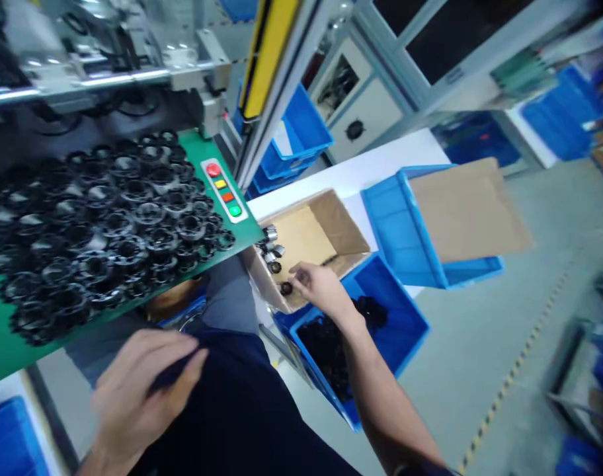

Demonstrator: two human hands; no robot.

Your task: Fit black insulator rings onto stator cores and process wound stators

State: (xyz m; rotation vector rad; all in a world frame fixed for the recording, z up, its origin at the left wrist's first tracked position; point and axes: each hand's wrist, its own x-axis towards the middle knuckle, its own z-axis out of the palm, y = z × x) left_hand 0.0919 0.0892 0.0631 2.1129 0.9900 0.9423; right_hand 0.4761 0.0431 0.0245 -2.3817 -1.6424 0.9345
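Observation:
My right hand (321,287) reaches into an open cardboard box (348,228). Its thumb and fingertips are bent and slightly apart, right beside a small black ring-shaped part (285,288); whether they touch it is hard to tell. Along the box's left side lie a few more small parts (274,266), black and silver. My left hand (147,390), a little blurred, hovers in front of my body below the green worktable (182,281). Its fingers curve with the thumb apart, and nothing shows in them. Many black ring-shaped parts (118,225) crowd the worktable.
A blue bin (405,330) holding black parts stands under my right forearm. Right of the box, a blue crate (395,225) lies tilted with a cardboard sheet (470,211). A button panel (225,190) and a yellow-striped post (269,59) edge the worktable. Machine fixtures (108,79) span its back.

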